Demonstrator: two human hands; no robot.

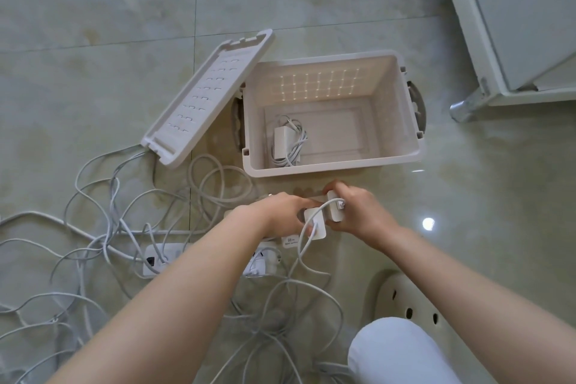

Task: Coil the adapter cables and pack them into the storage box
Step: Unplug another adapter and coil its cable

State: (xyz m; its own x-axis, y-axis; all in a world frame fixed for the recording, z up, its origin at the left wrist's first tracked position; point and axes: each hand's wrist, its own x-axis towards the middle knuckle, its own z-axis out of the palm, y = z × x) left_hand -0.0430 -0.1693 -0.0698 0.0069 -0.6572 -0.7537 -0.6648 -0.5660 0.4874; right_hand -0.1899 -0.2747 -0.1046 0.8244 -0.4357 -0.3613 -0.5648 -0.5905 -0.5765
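The square white adapter (315, 223) is held just in front of the storage box (330, 170), at its near rim. The left hand (282, 212) has its fingers curled round it, and the right hand (358, 213) pinches a second white block (334, 210) beside it. Their cable (303, 248) trails into the floor tangle (109, 227). I'd free that lead first, wrap even loops, then drop it beside the coiled adapter (286, 140) inside.

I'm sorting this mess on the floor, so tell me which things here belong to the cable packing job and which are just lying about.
Job: storage box, lid, coiled adapter inside, nearer held adapter, farther held adapter, loose cables on the floor.
Lying about: power strip, perforated shoe, white cabinet.
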